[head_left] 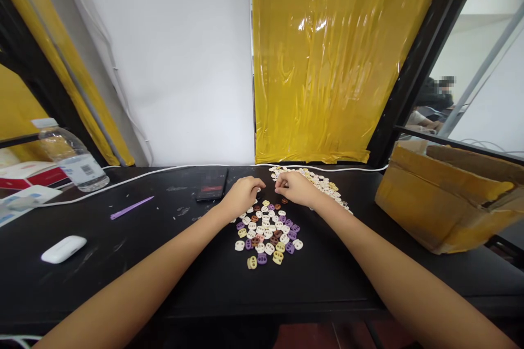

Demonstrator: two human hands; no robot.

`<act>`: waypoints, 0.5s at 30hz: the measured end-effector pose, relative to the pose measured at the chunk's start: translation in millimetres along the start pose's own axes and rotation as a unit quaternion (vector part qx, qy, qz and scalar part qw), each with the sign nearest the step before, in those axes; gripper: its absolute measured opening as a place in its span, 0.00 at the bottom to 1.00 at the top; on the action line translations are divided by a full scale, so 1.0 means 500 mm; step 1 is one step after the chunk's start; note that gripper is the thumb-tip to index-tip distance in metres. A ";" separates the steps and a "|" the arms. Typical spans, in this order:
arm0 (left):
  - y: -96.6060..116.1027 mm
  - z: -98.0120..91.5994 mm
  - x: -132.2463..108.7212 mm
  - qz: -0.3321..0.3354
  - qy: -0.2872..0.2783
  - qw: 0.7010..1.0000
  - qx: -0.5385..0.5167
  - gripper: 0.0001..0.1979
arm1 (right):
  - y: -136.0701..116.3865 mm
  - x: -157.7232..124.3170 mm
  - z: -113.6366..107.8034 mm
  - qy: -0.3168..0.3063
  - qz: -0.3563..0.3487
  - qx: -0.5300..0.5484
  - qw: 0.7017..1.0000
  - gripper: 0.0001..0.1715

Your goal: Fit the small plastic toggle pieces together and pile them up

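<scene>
Small plastic two-hole cord locks (268, 229) in white, purple, brown and yellow lie loosely spread on the black table between my forearms. My left hand (243, 195) is at the far left edge of this spread, thumb and fingers curled into a pinch, with a small pale bit showing at the tips. Opposite it, my right hand (298, 188) is also pinched, its fingertips pointing left. What either pinch holds is too small to make out. Behind my right hand lies a second pile of mostly white cord locks (327, 184), partly hidden by the wrist.
A dark phone (212, 184) lies left of my left hand. Farther left are a purple strip (131, 207), a white earbud case (64, 249), a water bottle (76, 158) and a white cable (135, 179). An open cardboard box (442, 202) stands at right. Someone sits beyond the frame.
</scene>
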State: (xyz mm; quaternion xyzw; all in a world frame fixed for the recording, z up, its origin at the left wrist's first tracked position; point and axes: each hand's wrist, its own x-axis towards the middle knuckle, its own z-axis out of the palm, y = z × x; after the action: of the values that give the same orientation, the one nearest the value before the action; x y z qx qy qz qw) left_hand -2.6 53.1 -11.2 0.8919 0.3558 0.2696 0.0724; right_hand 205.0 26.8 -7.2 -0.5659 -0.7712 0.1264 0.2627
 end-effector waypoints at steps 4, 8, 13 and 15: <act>-0.001 0.007 0.002 -0.037 0.034 0.992 -0.117 0.14 | -0.018 -0.002 0.000 0.025 -0.024 0.121 0.992 0.04; -0.003 0.015 0.008 -0.066 0.056 0.966 -0.242 0.10 | -0.028 -0.004 0.005 0.024 -0.006 0.274 0.961 0.07; 0.005 0.022 0.008 -0.065 0.065 0.950 -0.300 0.10 | -0.037 -0.008 0.013 0.011 0.006 0.321 0.947 0.02; 0.012 0.022 0.005 -0.056 0.059 0.947 -0.310 0.09 | -0.043 -0.010 0.013 0.008 0.001 0.320 0.948 0.01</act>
State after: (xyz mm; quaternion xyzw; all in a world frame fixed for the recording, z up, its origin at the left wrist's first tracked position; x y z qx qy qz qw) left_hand 8.6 51.0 -17.6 0.7868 0.3072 0.4141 0.3393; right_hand 185.2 15.6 -3.6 -0.4542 -0.6875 0.3618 0.4360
